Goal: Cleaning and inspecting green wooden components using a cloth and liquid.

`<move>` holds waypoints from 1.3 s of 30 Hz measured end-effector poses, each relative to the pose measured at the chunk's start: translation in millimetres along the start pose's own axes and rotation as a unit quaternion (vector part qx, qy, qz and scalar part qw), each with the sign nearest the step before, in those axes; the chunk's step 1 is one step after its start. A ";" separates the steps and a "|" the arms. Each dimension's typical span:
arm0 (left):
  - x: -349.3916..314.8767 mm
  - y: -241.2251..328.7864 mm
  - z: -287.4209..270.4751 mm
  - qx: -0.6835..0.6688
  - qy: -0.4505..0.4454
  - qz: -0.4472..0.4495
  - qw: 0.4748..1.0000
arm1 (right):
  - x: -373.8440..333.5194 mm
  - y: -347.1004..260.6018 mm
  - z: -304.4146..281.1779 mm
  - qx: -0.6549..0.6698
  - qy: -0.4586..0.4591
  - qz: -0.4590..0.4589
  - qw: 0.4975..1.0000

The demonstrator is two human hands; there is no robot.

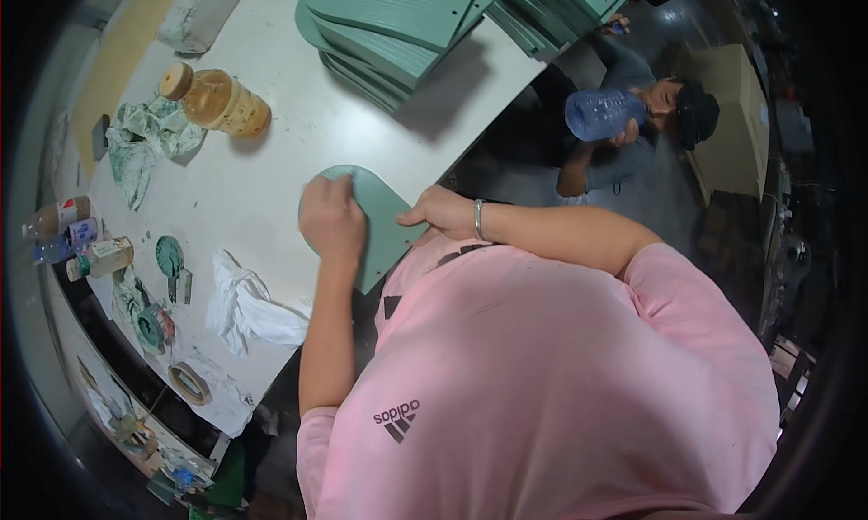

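Observation:
A flat green panel (384,217) with one rounded end and small holes lies at the table's near edge, against my body. On its left part rests my left hand (333,220), fingers curled into a closed grip; anything inside them is hidden. My right hand (443,212), with a metal bracelet at the wrist, grips the panel's right edge, thumb on top. Beyond my hands is a stack of similar green panels (380,14), and a second stack (565,9) sits to its right.
On the white table (280,149) are an amber-liquid bottle (221,102), a green-stained cloth (149,136), a white cloth (249,303), a tape roll (188,383) and several small bottles (99,258). To the right, another person holds a large blue bottle (601,113) beside a cardboard box (732,122).

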State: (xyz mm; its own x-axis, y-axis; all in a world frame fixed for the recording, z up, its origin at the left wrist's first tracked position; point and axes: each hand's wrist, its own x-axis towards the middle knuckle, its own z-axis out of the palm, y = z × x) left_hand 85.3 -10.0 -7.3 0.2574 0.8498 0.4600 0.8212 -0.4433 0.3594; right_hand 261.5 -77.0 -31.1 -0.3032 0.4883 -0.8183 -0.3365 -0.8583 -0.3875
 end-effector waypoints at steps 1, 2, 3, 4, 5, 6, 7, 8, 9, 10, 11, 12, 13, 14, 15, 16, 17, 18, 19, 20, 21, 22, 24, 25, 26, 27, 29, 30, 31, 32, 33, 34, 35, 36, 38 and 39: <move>-7.8 5.0 0.0 -0.010 -0.006 0.021 1.000 | 2.8 1.9 1.2 0.000 0.007 -0.023 1.000; -12.3 6.5 1.8 -0.020 -0.013 0.042 0.999 | 5.6 0.3 0.1 0.000 0.006 -0.025 1.000; -8.3 -3.0 6.0 -0.010 -0.005 0.028 1.000 | 8.4 -2.8 -1.7 -0.011 0.009 -0.014 1.000; -5.9 -7.0 4.6 -0.011 -0.007 0.026 1.000 | 4.7 -3.5 -0.6 -0.022 0.013 0.001 1.000; -2.2 -9.6 2.1 -0.004 -0.009 -0.009 1.000 | -2.8 -10.5 2.3 0.005 -0.009 0.028 1.000; -2.5 -9.9 -0.3 0.003 -0.011 -0.045 0.999 | -4.8 -3.1 4.8 0.006 -0.008 0.030 0.999; -6.5 -7.1 0.8 -0.004 -0.034 0.005 0.999 | -3.5 -1.0 6.8 0.007 0.016 0.008 1.000; -7.2 -3.3 4.2 -0.004 -0.030 0.006 1.000 | -0.4 -0.2 6.3 0.008 0.040 -0.015 0.999; -6.7 0.9 7.5 -0.003 -0.016 0.013 1.000 | 7.1 2.4 -5.0 0.011 -0.039 -0.053 0.998; -11.7 3.0 6.4 -0.002 -0.007 0.019 1.000 | 6.2 1.7 -3.6 0.013 -0.039 -0.051 0.998; -7.6 -5.5 4.4 0.009 -0.022 -0.027 0.999 | 5.8 -0.1 -1.8 0.012 -0.025 -0.024 0.999; -8.2 -6.5 2.1 0.009 -0.025 -0.028 0.999 | 4.4 0.2 0.7 0.012 -0.010 0.004 1.000; -4.0 -5.8 2.2 0.013 -0.031 -0.024 0.999 | 3.2 -0.6 1.8 0.011 -0.010 0.003 1.000; -1.5 -4.9 2.8 0.016 -0.038 -0.020 0.999 | 1.2 0.5 3.6 0.010 0.008 -0.012 1.000; -6.4 1.1 4.5 -0.001 -0.023 0.011 1.000 | -0.7 -0.2 4.3 0.010 0.025 -0.027 0.999; -5.8 -0.8 3.7 0.000 -0.024 0.012 1.000 | -5.2 -3.5 7.1 0.011 0.024 -0.027 0.999; -4.0 -3.8 3.2 0.009 -0.017 -0.028 0.999 | -12.7 -9.5 9.8 0.004 0.021 -0.009 1.000; -1.5 -7.6 3.0 0.018 -0.011 -0.069 0.997 | -15.6 -13.3 11.1 -0.002 0.018 0.009 1.000; 2.5 -11.5 4.2 0.023 -0.019 -0.102 0.994 | -7.8 -13.8 5.2 0.010 -0.026 0.010 1.000; -1.0 -7.0 4.3 0.023 -0.020 -0.103 0.994 | -4.7 -7.6 3.0 0.010 -0.025 0.011 1.000; -6.4 0.7 4.0 0.017 -0.015 -0.047 0.999 | -2.5 -0.3 1.7 0.009 -0.001 0.001 1.000; -8.0 3.9 4.4 0.013 -0.009 0.010 1.000 | 0.0 1.6 2.5 0.006 0.021 -0.011 1.000; -5.0 -1.0 6.6 0.015 -0.009 0.004 1.000 | 8.9 2.5 -2.4 0.004 0.008 -0.029 1.000; -2.0 -6.8 5.0 0.024 -0.012 -0.048 0.999 | 9.2 1.1 -3.8 0.008 -0.015 -0.022 1.000; -0.6 -9.3 3.3 0.033 -0.014 -0.099 0.994 | 8.6 1.2 -4.6 0.013 -0.038 -0.014 0.999; -2.7 -6.0 1.6 0.041 -0.009 -0.066 0.997 | 5.5 4.1 -4.2 0.014 -0.036 -0.012 0.999; -8.4 8.2 2.9 0.033 -0.017 -0.036 0.999 | -6.8 -6.8 6.7 0.006 0.020 -0.003 1.000; -10.2 11.6 4.4 0.024 -0.027 -0.005 0.999 | -2.2 -7.2 3.2 0.004 0.019 -0.003 1.000; -9.1 9.3 6.2 0.009 -0.002 -0.025 1.000 | -0.6 -4.4 0.2 0.005 -0.003 -0.006 1.000; -7.5 5.5 4.9 0.008 -0.004 -0.024 1.000 | 0.4 -1.4 -1.8 0.007 -0.026 -0.009 1.000; -5.4 1.8 2.1 0.010 -0.011 -0.058 0.998 | 1.7 2.3 -1.8 0.008 -0.025 -0.008 1.000; -2.3 1.3 2.3 0.012 -0.014 -0.095 0.995 | -0.8 -3.6 2.6 -0.002 -0.002 0.004 1.000; -5.8 8.4 2.2 0.011 -0.012 -0.097 0.995 | -2.3 -7.2 4.6 -0.012 0.020 0.015 1.000; -13.0 20.9 0.7 -0.015 -0.059 -0.032 0.998 | -3.2 -7.9 2.5 -0.016 0.020 0.016 1.000; -16.4 18.4 2.3 -0.040 -0.106 0.039 0.993 | -4.0 -6.9 3.0 -0.011 0.030 0.012 0.999; -15.4 3.8 6.8 -0.046 -0.054 0.023 0.997 | -2.8 -8.6 4.6 -0.010 0.029 0.011 0.999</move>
State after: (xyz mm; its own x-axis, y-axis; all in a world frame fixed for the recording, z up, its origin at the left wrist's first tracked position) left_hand 87.9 -22.8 -18.6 0.3517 0.8515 0.3889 0.7577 -0.5029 0.4158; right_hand 261.2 -70.2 -23.5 -0.2578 0.4591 -0.8502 -0.3115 -0.8724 -0.3767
